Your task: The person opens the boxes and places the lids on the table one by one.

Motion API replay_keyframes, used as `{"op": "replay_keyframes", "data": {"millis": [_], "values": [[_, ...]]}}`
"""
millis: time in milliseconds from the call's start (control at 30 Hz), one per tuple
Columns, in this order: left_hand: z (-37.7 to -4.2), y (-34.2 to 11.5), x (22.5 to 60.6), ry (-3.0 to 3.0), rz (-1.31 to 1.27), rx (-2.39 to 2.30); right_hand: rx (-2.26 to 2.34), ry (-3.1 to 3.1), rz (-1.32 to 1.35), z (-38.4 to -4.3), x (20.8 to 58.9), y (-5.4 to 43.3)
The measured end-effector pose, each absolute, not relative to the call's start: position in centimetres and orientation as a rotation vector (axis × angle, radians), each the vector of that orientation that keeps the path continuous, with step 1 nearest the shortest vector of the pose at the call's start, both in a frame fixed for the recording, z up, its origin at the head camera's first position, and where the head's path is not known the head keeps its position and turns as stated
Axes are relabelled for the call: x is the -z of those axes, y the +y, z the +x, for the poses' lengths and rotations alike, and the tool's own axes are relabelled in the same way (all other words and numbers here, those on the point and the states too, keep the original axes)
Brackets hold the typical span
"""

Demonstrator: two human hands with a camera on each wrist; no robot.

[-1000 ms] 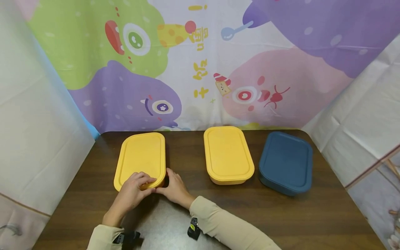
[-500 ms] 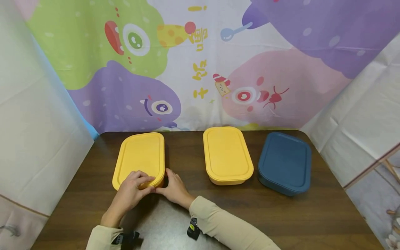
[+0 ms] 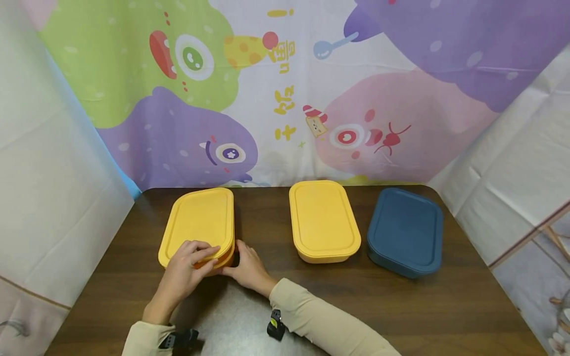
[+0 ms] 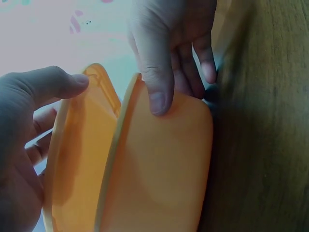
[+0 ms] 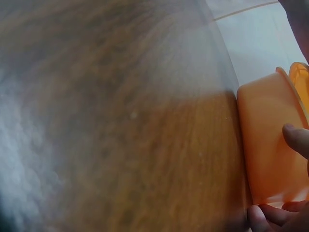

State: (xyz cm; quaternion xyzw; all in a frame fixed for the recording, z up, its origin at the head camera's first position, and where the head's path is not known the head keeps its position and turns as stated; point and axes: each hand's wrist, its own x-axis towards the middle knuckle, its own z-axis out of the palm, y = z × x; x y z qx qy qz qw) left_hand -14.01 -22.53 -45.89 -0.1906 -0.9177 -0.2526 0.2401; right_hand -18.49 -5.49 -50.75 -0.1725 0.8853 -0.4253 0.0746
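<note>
At the left of the table, a yellow rectangular food container (image 3: 228, 261) has its yellow lid (image 3: 196, 217) tipped up at the near edge. My left hand (image 3: 182, 267) pinches that edge, fingers on top and thumb under the rim. In the left wrist view a wedge-shaped gap parts the lid (image 4: 79, 150) from the container (image 4: 159, 150). My right hand (image 3: 250, 271) grips the container's near right corner. The right wrist view has its thumb (image 5: 297, 137) against the container's side wall (image 5: 268, 135) and its fingers low at the base. What lies inside is hidden.
A second yellow container (image 3: 325, 217), lid on, stands at the middle back of the brown wooden table (image 3: 338, 301). Right of it is a lidded dark blue container (image 3: 406, 230). A printed cartoon curtain (image 3: 285, 158) hangs behind the table's back edge.
My left hand has raised the lid's near edge a little, so a gap now shows above the container's rim. My right hand has kept its grip in the same place.
</note>
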Motion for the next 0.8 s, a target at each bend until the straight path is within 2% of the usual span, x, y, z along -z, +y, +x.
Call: {"op": "replay_keyframes", "data": {"millis": [333, 800], "values": [[-14.4, -22.4, 45.6, -2.317, -0.601, 0.686, 1.264, 2.674, -0.543, -18.6, 50.7, -5.6], [-14.1, -21.9, 44.3, -2.176, -0.499, 0.808, 1.287, 2.637, -0.512, -18.6, 50.7, -5.4]]}}
